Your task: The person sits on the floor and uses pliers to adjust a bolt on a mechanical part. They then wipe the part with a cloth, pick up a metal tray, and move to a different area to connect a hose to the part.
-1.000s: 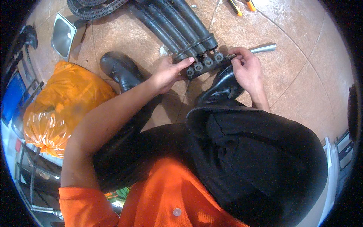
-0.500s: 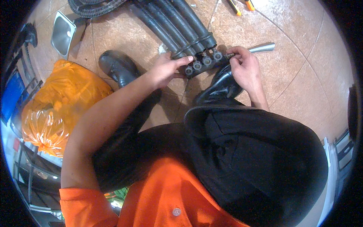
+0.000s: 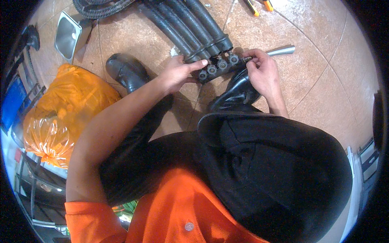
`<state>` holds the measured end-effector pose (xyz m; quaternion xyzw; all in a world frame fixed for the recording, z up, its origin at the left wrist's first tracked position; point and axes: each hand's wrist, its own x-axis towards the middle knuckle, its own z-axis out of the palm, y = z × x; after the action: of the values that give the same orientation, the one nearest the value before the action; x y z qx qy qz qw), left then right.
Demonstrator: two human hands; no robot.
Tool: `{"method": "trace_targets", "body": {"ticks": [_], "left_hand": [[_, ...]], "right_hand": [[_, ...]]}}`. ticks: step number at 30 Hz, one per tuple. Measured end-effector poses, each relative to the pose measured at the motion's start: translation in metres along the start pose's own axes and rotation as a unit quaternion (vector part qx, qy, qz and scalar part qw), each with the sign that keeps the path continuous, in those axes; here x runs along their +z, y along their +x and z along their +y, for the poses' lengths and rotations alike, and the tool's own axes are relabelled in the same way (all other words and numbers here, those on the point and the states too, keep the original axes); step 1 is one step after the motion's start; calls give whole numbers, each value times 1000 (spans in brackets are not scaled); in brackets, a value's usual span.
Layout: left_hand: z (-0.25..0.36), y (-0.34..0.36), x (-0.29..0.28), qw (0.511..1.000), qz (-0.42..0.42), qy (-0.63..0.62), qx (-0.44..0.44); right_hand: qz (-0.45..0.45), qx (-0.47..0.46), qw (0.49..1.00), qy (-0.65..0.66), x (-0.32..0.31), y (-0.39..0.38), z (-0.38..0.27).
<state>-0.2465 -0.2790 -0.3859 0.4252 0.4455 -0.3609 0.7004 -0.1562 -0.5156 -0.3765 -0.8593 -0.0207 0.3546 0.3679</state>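
My left hand grips the left part of a black metal burner manifold with a row of several knob-like valves, its thumb on top. Four black tubes run up from the manifold. My right hand pinches a small threaded fitting at the manifold's right end, fingers closed. A flattened silver metal piece lies behind my right hand. My right boot is directly under the manifold.
My left boot stands beside an orange plastic bag. A steel pan is at upper left, near coiled black chain-like metal. Two yellow-and-black tools lie at the top. Metal racking is along the left edge.
My hands and the manifold have shifted very slightly up and left in the picture since the earliest frame. Both grips look the same.
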Motion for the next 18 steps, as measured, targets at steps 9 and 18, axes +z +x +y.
{"method": "trace_targets", "body": {"ticks": [9,18], "left_hand": [[-7,-7,-10,996,-75,-45,1],[8,-14,-22,976,-128,144,-102]], "right_hand": [[16,-30,999,-7,0,-4,3],[0,-9,1000,18,-1,-3,6]]}}
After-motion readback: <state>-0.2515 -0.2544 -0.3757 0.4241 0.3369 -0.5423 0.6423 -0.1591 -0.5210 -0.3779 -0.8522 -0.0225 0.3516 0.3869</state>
